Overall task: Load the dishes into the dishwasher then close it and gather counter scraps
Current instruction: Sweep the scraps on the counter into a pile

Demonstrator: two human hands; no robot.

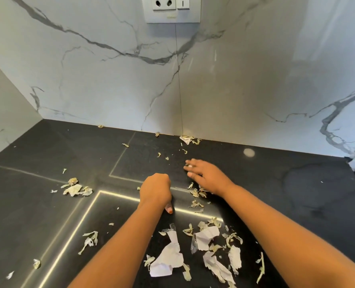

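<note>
Scraps (173, 254) litter the black worktop (276, 194). Left hand (155, 191) rests there, fingers curled under, gripping nothing visible. Right hand (206, 175) lies flat, fingers straight.

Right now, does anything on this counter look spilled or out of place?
Yes. Torn paper and vegetable peelings lie strewn across the dark counter, some reaching the backsplash. Nothing looks damaged.

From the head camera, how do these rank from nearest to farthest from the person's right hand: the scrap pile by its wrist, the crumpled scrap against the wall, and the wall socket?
1. Scrap pile: beside the right hand, at its wrist.
2. Crumpled scrap: beyond the fingers, where the counter meets the wall.
3. Wall socket: high on the marble wall.
</note>
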